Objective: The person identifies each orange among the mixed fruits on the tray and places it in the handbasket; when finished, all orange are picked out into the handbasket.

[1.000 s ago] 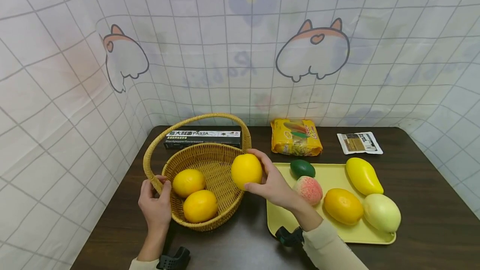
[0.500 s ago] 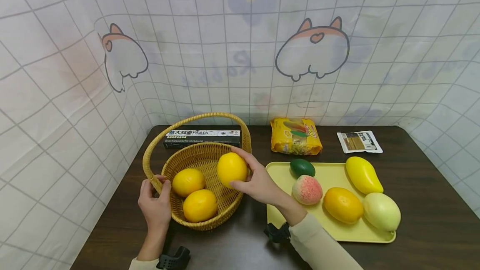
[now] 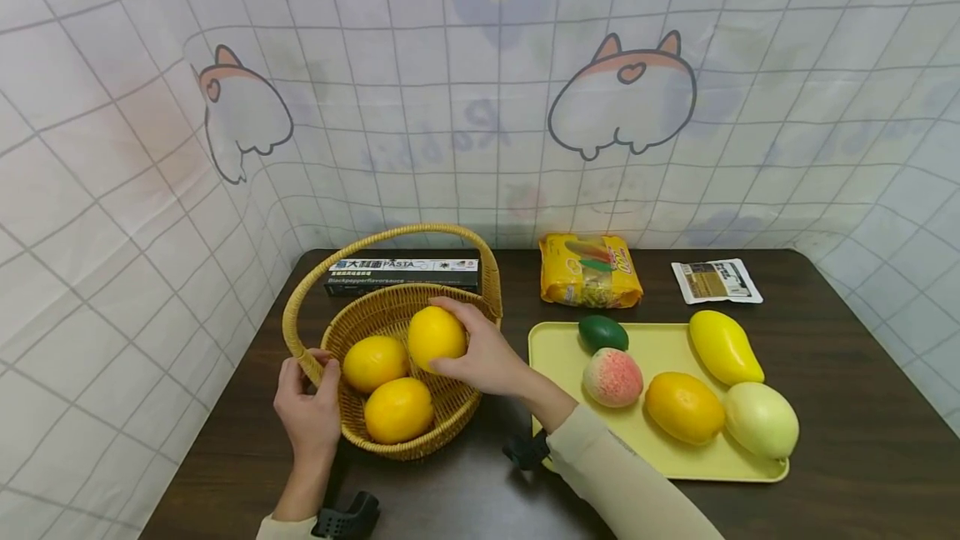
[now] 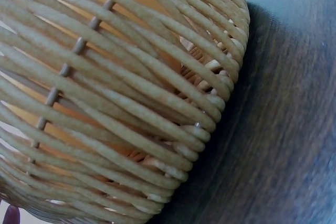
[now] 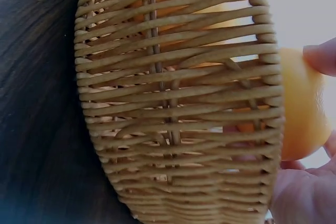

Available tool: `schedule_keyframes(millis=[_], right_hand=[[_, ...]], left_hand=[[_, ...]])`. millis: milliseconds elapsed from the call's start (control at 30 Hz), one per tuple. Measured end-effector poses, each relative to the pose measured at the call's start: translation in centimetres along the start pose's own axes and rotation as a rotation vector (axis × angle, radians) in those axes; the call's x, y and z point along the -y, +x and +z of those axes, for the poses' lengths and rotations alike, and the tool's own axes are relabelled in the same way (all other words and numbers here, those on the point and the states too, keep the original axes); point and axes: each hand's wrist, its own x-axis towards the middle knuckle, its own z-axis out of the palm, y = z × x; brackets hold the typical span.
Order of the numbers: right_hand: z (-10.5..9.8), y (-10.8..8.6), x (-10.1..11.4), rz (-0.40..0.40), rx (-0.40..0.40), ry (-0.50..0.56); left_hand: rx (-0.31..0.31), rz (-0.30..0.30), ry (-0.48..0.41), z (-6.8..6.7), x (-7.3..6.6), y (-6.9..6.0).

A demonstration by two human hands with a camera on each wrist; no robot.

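Yellow fruit (image 3: 437, 338), and we have it inside the basket's mouth at about one o'clock from its centre, partly above the rim. Our right hand (image 3: 483, 350) has it between thumb and fingers, spread about as wide as the fruit itself; our left hand (image 3: 309, 411), at half past eight, pinches the handle (image 3: 390, 233) low down. We'd call this fruit light and firm, likely plastic or foam, its smooth skin a touch slippery; round its fattest part is our safest hold. Which way does it point? Nearly round from here, no stem end showing, so we can't fix a long axis. In the basket (image 3: 390, 307), there's one fruit (image 3: 375, 363) at ten, a second fruit (image 3: 399, 411) at half past six. Outward now: the tray (image 3: 660, 340) of mixed fruit at three, the pasta box (image 3: 405, 273) at twelve, and the yellow packet (image 3: 589, 272) at two.
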Motion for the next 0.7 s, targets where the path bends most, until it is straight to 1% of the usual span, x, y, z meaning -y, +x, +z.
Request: schedule_keyframes(millis=[167,233,300,533,600,700], right_hand=[[0.4,1.2,-0.2,0.071,0.016,-0.007],[0.5,1.5,-0.3,0.091,0.016,-0.003],[0.6,1.6,-0.3,0.111,0.012,-0.008],[1.2,2.2,-0.3,0.169,-0.006,-0.014],[1.4,2.3,-0.2,0.185,-0.003,-0.021],[1.5,2.5,0.0,0.201,0.011,-0.038]], left_hand=[[-0.005,-0.011,0.011,0.1,2.4,0.1],[-0.002,-0.013,0.012,0.2,2.6,0.1],[-0.002,-0.009,0.007,0.3,2.2,0.1],[0.002,0.018,0.007,0.1,-1.0,0.0],[0.003,0.017,0.011,0.0,-1.3,0.0],[0.001,0.015,0.014,-0.1,-1.4,0.0]])
